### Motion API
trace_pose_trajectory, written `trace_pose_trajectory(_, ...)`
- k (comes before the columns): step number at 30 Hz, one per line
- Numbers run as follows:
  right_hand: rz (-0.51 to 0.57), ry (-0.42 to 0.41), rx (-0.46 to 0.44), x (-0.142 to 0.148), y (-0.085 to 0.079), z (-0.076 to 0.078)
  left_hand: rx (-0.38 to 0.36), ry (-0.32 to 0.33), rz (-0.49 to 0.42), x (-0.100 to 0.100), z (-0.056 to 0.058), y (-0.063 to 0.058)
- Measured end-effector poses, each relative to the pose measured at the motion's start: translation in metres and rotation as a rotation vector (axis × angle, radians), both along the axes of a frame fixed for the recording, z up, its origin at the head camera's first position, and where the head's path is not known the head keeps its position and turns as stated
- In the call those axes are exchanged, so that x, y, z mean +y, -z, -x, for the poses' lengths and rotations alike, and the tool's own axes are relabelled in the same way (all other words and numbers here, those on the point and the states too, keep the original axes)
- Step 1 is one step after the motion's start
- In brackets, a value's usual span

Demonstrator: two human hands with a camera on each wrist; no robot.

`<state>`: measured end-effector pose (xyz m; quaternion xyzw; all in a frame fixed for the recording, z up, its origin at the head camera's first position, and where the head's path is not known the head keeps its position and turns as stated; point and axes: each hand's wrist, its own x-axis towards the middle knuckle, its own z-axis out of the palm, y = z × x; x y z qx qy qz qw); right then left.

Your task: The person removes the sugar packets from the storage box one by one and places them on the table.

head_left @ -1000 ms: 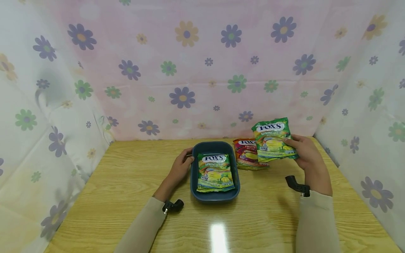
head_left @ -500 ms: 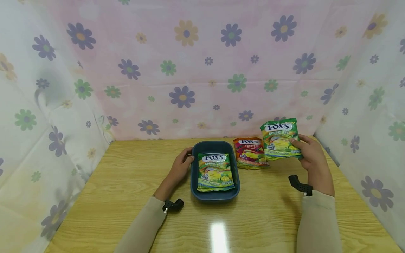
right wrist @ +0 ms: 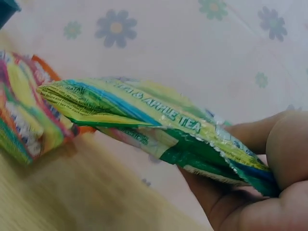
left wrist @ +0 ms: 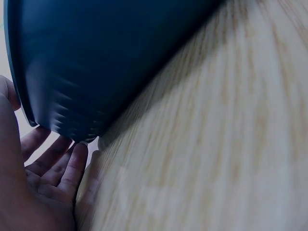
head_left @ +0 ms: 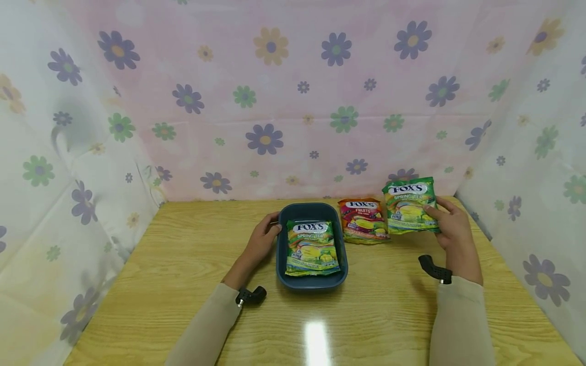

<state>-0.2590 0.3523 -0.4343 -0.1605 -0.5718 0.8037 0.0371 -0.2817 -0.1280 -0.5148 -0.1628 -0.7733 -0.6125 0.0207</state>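
Observation:
A blue plastic tub stands mid-table in the head view, with a green FOX'S Spring Tea candy bag lying inside. My left hand holds the tub's left side: in the left wrist view the thumb is at the rim and the fingers reach the outer wall at a corner. To the right, my right hand pinches a second green candy bag by its right edge, thumb on the front and fingers behind. Seen by the right wrist camera, this bag is nearly edge-on and above the table.
Right of the tub, a red FOX'S Fruits candy bag lies on the wooden table, next to the held bag. Flower-patterned cloth hangs behind and along both sides. A black wrist camera sits on each forearm.
The right hand has carried the green bag to the right, away from the red bag, then slightly lower, so more of the red bag shows. Left hand and tub have stayed put.

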Motion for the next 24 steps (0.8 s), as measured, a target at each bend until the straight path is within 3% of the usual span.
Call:
trace_pose_trajectory(17, 0.063, 0.261, -0.087, 0.006, 0.027, 0.014, -0.01, -0.004, 0.019, 0.0, 0.001, 0.0)
trace_pose_trajectory(24, -0.013, 0.312, -0.123, 0.003, 0.041, 0.02, -0.007, -0.006, 0.02, 0.0, 0.001, 0.001)
